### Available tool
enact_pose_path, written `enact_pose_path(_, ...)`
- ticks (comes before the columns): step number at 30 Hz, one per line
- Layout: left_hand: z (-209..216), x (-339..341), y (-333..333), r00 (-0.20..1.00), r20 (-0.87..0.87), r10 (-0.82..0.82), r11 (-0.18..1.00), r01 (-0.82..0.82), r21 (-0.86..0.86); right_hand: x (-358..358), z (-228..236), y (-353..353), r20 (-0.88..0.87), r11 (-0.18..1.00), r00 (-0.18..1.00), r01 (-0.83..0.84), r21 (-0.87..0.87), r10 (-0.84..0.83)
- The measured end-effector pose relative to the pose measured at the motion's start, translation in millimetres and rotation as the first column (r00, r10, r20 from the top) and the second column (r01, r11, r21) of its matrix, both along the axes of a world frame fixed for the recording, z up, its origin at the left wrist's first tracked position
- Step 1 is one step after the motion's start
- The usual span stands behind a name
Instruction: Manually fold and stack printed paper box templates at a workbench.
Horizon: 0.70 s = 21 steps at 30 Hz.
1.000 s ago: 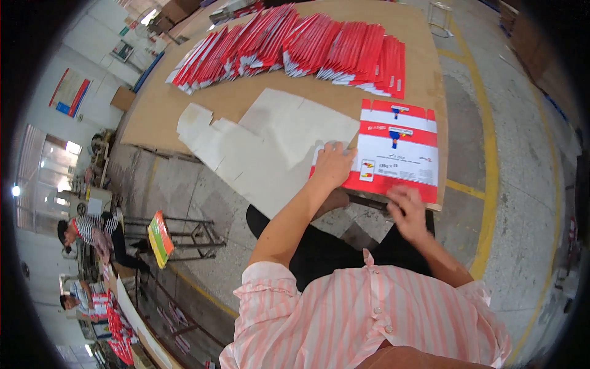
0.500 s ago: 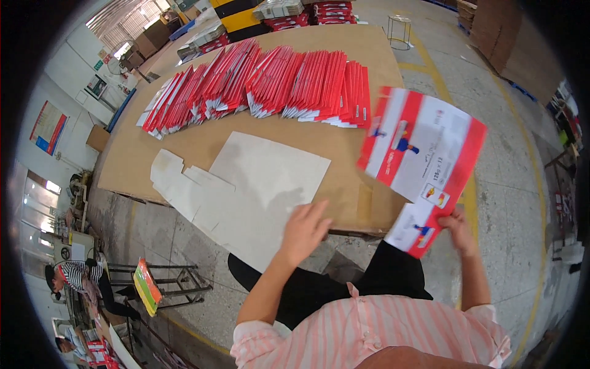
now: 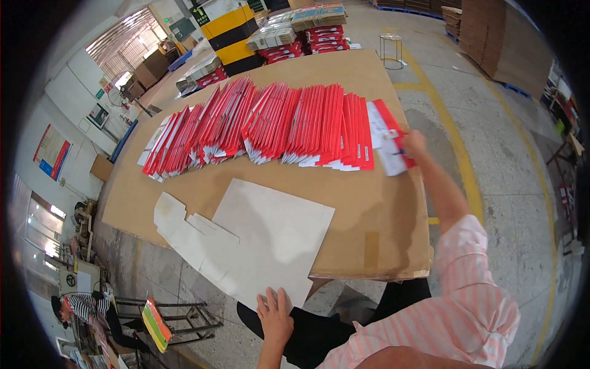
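My right hand (image 3: 414, 143) reaches far across the brown cardboard-topped table (image 3: 381, 215) and grips a folded red-and-white carton (image 3: 387, 138) against the right end of a long leaning row of red-and-white cartons (image 3: 270, 123). My left hand (image 3: 275, 313) rests with fingers spread on the near edge of a flat white die-cut cardboard blank (image 3: 258, 237), which lies white side up and overhangs the table's front edge.
Stacks of flat cartons (image 3: 295, 27) stand beyond the table's far end, beside a yellow-and-black pillar (image 3: 232, 34). A wire stool (image 3: 391, 49) stands on the concrete floor, brown sheets (image 3: 498, 43) lean at right. A seated person (image 3: 86, 307) and metal rack (image 3: 178, 313) are lower left.
My right hand has carried the red-and-white carton from the table's right side up to the end of the row. My left hand has dropped back to the white blank's near edge.
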<state>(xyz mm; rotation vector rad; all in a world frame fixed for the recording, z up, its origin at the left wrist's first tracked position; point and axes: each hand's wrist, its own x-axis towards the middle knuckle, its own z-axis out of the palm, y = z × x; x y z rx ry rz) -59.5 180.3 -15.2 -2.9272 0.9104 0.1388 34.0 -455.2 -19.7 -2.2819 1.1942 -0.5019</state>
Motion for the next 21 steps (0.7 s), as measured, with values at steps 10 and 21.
enact_pose_path(10,59,43,26,0.973,-0.151,-0.175,0.904,0.098,-0.416,25,-43,20,0.239,0.923,0.892,-0.376,-0.079,0.384)
enact_pose_path(21,108,-11,-65,0.834,0.165,-0.527,0.786,0.551,-0.278,-206,42,338,0.277,0.408,0.3,-0.644,-0.647,0.913)
